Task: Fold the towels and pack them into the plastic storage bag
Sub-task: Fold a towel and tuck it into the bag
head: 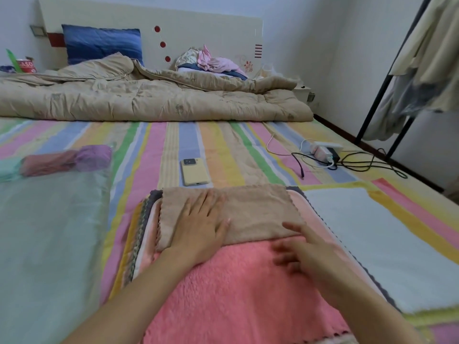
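Under the left hand [201, 227] lies a matt, fluffy beige cloth towel [248, 209] on a shaggy pink fleece towel [238, 294]; left of it, a glossy, filmy clear plastic storage bag [49, 232].

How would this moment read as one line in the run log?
stage: folding | left hand: flat on tan towel | right hand: blurred, at its near edge | under: pink towel | plastic bag: left, some towels inside

White walls [323, 33], bed [173, 145], cream headboard [198, 28]
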Demonstrator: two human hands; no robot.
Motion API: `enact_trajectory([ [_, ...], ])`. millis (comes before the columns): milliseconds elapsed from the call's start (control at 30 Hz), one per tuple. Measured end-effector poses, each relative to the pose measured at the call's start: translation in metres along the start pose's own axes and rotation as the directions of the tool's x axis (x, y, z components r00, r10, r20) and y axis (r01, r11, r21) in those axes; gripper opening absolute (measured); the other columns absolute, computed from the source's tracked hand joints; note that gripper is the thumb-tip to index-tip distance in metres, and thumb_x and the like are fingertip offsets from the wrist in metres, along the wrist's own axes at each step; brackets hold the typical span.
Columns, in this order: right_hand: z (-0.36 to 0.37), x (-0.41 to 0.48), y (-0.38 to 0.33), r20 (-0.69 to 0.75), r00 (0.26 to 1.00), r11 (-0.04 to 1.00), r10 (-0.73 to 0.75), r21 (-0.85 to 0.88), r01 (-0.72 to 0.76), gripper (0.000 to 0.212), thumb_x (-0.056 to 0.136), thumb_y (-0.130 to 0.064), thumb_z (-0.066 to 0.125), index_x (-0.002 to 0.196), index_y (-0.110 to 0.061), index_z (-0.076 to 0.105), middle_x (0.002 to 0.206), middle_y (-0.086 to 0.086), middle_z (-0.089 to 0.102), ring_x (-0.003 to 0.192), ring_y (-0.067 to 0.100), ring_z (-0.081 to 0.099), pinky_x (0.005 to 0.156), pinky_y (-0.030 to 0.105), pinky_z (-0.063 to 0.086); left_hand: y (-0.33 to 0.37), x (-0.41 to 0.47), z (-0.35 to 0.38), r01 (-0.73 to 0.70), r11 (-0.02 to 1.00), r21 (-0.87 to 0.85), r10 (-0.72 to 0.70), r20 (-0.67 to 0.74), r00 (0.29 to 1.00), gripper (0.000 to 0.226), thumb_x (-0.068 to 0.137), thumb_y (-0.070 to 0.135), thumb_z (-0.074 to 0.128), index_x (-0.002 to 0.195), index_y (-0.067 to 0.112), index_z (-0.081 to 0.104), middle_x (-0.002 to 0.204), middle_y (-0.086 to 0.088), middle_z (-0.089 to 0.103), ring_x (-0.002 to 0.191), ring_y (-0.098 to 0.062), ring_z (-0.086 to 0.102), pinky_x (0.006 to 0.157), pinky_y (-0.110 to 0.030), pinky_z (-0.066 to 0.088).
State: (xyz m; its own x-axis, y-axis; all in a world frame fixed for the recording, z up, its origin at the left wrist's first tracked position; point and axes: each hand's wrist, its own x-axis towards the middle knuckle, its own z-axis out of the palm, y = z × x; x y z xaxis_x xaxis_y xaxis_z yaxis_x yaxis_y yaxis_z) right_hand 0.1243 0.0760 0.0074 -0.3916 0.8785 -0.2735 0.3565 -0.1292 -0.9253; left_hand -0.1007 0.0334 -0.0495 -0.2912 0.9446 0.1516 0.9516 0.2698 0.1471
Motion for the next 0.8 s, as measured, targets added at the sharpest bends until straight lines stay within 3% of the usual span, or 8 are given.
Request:
enact_trajectory([
  [100, -0.002, 0.003, 0.001, 0.176, 0.972, 0.812, 0.153, 0.539, -0.225, 0.061, 0.094, 0.006, 0.042, 0.144, -0.026, 0.031, 0.120, 0.025, 0.059, 0.102, 0.036, 0.066, 0.090, 0.043, 0.054, -0.005, -0.008, -0.004, 0.010, 1.000, 0.024, -0.010, 0.006, 1.000, 0.090, 0.074, 0.063, -0.017, 0.155, 0.027, -0.001, 0.163, 0.005, -0.004, 0.148, -0.010, -0.011, 0.120, -0.036, -0.009],
  [233, 0.010, 0.012, 0.000, 0.035, 0.992, 0.760, 0.119, 0.640, -0.114, 0.063, 0.092, 0.007, 0.044, 0.143, -0.028, 0.033, 0.125, 0.010, 0.053, 0.117, 0.030, 0.057, 0.105, 0.042, 0.044, -0.027, -0.020, -0.010, 0.173, 0.976, 0.135, -0.172, -0.021, 0.985, 0.081, 0.084, 0.061, -0.012, 0.155, 0.025, 0.004, 0.163, 0.002, -0.002, 0.149, -0.014, -0.009, 0.120, -0.045, -0.008],
  [400, 0.034, 0.026, 0.005, -0.186, 0.982, 0.984, -0.036, 0.166, 0.068, 0.054, 0.069, -0.020, 0.052, 0.122, -0.027, 0.051, 0.122, -0.007, 0.043, 0.112, 0.011, 0.045, 0.104, 0.038, 0.040, -0.032, -0.031, -0.019, 0.174, 0.984, 0.038, -0.163, -0.201, 0.966, 0.075, 0.089, 0.050, 0.002, 0.152, 0.016, 0.026, 0.160, -0.004, 0.019, 0.149, -0.018, 0.008, 0.119, -0.037, -0.013],
  [500, 0.058, 0.021, -0.014, -0.176, 0.913, 0.911, -0.369, -0.264, 0.317, 0.049, 0.075, -0.010, 0.047, 0.122, -0.019, 0.056, 0.128, 0.000, 0.046, 0.119, 0.019, 0.044, 0.103, 0.036, 0.038, -0.023, -0.040, -0.034, -0.013, 0.946, -0.324, -0.157, -0.493, 0.856, 0.042, 0.094, 0.024, 0.034, 0.121, 0.016, 0.065, 0.127, 0.006, 0.062, 0.119, -0.009, 0.051, 0.107, -0.007, 0.015],
  [567, 0.080, 0.013, -0.027, -0.067, 0.845, 0.774, -0.531, -0.445, 0.451, 0.053, 0.079, -0.005, 0.046, 0.132, -0.009, 0.050, 0.142, 0.003, 0.042, 0.124, 0.023, 0.042, 0.102, 0.035, 0.039, -0.022, -0.041, -0.047, 0.015, 0.768, -0.640, -0.368, -0.422, 0.828, 0.030, 0.094, 0.008, 0.045, 0.096, 0.019, 0.073, 0.100, 0.011, 0.071, 0.091, -0.003, 0.059, 0.082, -0.002, 0.036],
  [633, 0.103, 0.007, -0.032, 0.111, 0.770, 0.613, -0.628, -0.538, 0.578, 0.053, 0.077, -0.011, 0.039, 0.128, -0.009, 0.054, 0.136, 0.006, 0.049, 0.118, 0.027, 0.049, 0.096, 0.037, 0.044, -0.031, -0.035, -0.056, 0.206, 0.323, -0.924, -0.557, -0.009, 0.831, 0.028, 0.096, 0.011, 0.045, 0.093, 0.013, 0.072, 0.089, 0.001, 0.075, 0.071, -0.005, 0.066, 0.060, -0.012, 0.048],
  [700, 0.122, 0.005, -0.031, 0.306, 0.728, 0.496, -0.614, -0.568, 0.657, 0.057, 0.075, -0.016, 0.033, 0.125, -0.009, 0.059, 0.127, 0.009, 0.057, 0.114, 0.030, 0.053, 0.096, 0.041, 0.045, -0.045, -0.031, -0.062, 0.387, -0.100, -0.917, -0.487, 0.384, 0.785, 0.027, 0.098, 0.023, 0.047, 0.096, 0.007, 0.069, 0.081, -0.008, 0.074, 0.058, -0.011, 0.068, 0.050, -0.021, 0.052],
  [800, 0.132, 0.002, -0.024, 0.526, 0.647, 0.364, -0.551, -0.546, 0.754, 0.056, 0.082, -0.014, 0.040, 0.136, -0.016, 0.053, 0.142, 0.003, 0.047, 0.129, 0.025, 0.042, 0.110, 0.040, 0.033, -0.071, -0.029, -0.062, 0.497, -0.313, -0.809, -0.351, 0.585, 0.731, 0.040, 0.099, 0.040, 0.044, 0.093, 0.007, 0.065, 0.065, -0.007, 0.069, 0.051, -0.017, 0.066, 0.048, -0.026, 0.056],
])
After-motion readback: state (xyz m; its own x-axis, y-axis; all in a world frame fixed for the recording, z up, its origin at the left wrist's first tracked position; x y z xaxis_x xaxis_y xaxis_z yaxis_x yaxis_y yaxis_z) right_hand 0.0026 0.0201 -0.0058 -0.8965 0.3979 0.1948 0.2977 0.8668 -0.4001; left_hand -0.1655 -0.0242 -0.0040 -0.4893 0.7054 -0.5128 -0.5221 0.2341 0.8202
